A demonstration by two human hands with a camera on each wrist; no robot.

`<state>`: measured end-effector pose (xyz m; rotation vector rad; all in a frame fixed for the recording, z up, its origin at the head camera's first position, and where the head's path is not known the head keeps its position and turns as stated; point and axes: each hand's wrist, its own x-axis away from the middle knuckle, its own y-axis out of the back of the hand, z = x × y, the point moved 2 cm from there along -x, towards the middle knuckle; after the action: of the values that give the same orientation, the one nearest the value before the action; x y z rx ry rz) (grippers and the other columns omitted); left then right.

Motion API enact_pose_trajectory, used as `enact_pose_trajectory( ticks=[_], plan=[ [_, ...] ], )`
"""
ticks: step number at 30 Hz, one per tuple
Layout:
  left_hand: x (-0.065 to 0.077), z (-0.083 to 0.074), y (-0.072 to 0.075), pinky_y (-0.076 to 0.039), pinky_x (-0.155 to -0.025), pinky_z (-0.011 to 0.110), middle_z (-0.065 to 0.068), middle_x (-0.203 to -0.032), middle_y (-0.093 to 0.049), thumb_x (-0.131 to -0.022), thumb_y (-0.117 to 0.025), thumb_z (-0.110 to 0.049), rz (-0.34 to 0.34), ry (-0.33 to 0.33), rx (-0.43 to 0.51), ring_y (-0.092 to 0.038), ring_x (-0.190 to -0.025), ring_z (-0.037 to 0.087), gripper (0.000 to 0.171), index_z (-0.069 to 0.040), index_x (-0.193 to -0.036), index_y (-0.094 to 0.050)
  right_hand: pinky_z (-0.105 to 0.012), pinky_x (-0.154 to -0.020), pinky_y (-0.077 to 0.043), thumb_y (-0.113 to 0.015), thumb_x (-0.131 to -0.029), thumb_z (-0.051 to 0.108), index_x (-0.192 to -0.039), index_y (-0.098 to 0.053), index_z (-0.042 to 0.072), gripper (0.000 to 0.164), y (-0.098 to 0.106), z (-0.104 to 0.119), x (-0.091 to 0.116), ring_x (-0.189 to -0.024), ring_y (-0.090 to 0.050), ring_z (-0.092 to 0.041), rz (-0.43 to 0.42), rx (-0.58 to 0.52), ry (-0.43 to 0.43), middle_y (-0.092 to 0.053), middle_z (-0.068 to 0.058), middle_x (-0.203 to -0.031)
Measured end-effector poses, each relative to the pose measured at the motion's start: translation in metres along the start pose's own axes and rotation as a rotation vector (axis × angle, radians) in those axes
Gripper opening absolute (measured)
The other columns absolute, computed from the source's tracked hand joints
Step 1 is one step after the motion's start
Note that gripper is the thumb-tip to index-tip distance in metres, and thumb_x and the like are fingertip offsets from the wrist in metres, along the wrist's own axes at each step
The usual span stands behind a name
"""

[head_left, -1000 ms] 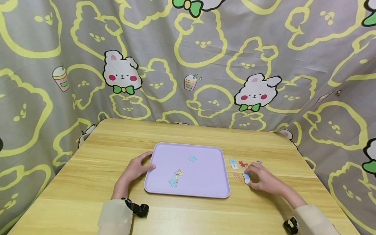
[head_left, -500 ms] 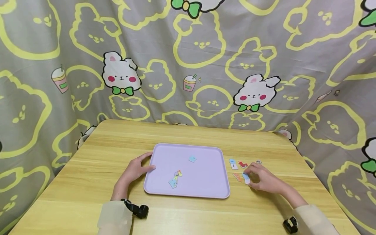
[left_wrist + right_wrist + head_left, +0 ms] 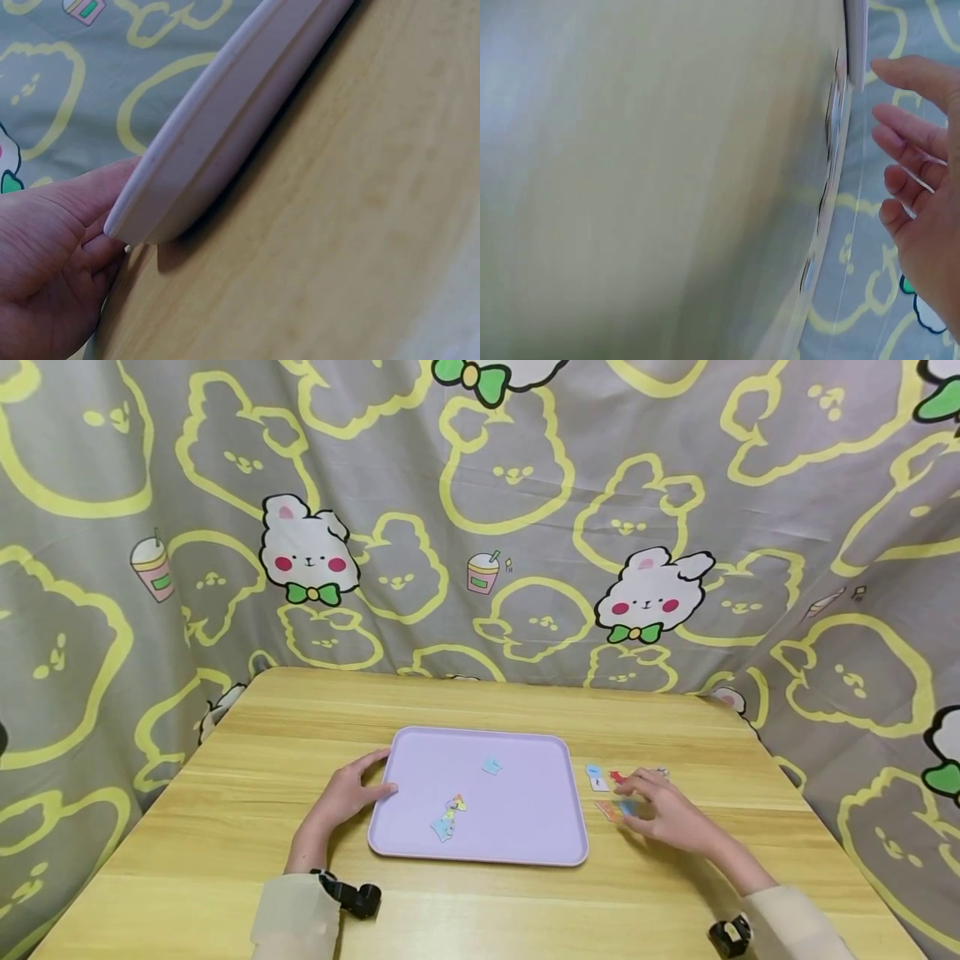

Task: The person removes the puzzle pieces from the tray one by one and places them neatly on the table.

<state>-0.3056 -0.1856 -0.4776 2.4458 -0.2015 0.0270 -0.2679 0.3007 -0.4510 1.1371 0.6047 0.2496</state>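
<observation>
A lilac tray (image 3: 525,818) lies on the table, its left edge held by my left hand (image 3: 347,789) with the thumb over the rim. The left wrist view shows that hand (image 3: 52,262) at the tray's corner. A light blue puzzle piece (image 3: 492,766) rests near the tray's back. Blue and yellow puzzle pieces (image 3: 444,827) touch one another toward its front left. Over the loose pieces to the right hovers my right hand (image 3: 667,810), fingers apart. Below it are a blue piece (image 3: 627,808), partly hidden, and an orange piece (image 3: 608,811). The right wrist view shows its fingers (image 3: 911,135) holding nothing.
A blue and white piece (image 3: 596,778) lies beside the tray's right edge, and a red piece (image 3: 617,777) is partly covered by the right hand. Farther right is a small piece (image 3: 663,772). A patterned curtain (image 3: 420,552) hangs behind the wooden table (image 3: 330,702).
My right hand, earlier pinching the blue piece on the table, has let it go, lifted slightly and spread its fingers toward the left. My left hand and the tray have stayed put.
</observation>
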Motion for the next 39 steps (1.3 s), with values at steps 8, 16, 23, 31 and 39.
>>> enact_pose_trajectory(
  ticks=[8,16,23,31,39],
  plan=[
    [0.0,-0.003,-0.001,-0.025,-0.119,0.061,0.021,-0.156,-0.036,-0.091,-0.069,-0.028,0.001,-0.001,0.007,-0.026,-0.146,0.044,0.066,-0.012,-0.15,-0.041,-0.038,-0.08,-0.049,-0.08,-0.08,0.019,-0.103,-0.07,0.013,0.026,-0.008,0.02,-0.013,-0.088,-0.056,-0.01,-0.015,-0.06,0.022,-0.063,0.005,-0.101],
    [0.0,-0.004,-0.002,-0.026,-0.119,0.061,0.021,-0.155,-0.037,-0.091,-0.069,-0.029,0.004,-0.011,0.006,-0.027,-0.146,0.045,0.067,-0.011,-0.149,-0.041,-0.025,-0.071,-0.04,-0.078,-0.081,0.016,-0.104,-0.068,0.008,0.025,-0.017,0.037,-0.023,-0.071,-0.048,-0.006,0.005,-0.134,0.065,-0.059,0.0,-0.095],
    [0.0,-0.003,-0.001,-0.025,-0.119,0.061,0.022,-0.156,-0.036,-0.091,-0.069,-0.03,0.005,-0.007,0.0,-0.027,-0.146,0.045,0.068,-0.012,-0.149,-0.041,-0.014,-0.061,-0.038,-0.078,-0.083,0.018,-0.105,-0.067,0.006,0.027,-0.024,0.048,-0.031,-0.07,-0.045,-0.008,0.02,-0.172,0.076,-0.058,0.0,-0.094],
    [0.001,-0.003,0.001,-0.026,-0.119,0.061,0.021,-0.156,-0.035,-0.092,-0.068,-0.03,0.007,-0.006,-0.009,-0.026,-0.146,0.044,0.066,-0.012,-0.15,-0.041,-0.02,-0.069,-0.047,-0.077,-0.083,0.025,-0.107,-0.067,0.008,0.03,-0.034,0.065,-0.041,-0.083,-0.053,-0.013,0.047,-0.188,0.036,-0.062,0.0,-0.105],
    [0.003,-0.004,0.0,-0.024,-0.119,0.061,0.021,-0.157,-0.034,-0.092,-0.068,-0.029,0.012,0.004,0.001,-0.025,-0.147,0.045,0.066,-0.013,-0.15,-0.04,-0.023,-0.075,-0.049,-0.074,-0.085,0.032,-0.109,-0.068,0.01,0.033,-0.045,0.087,-0.051,-0.09,-0.054,-0.014,0.09,-0.208,0.019,-0.062,0.0,-0.107]
  ],
)
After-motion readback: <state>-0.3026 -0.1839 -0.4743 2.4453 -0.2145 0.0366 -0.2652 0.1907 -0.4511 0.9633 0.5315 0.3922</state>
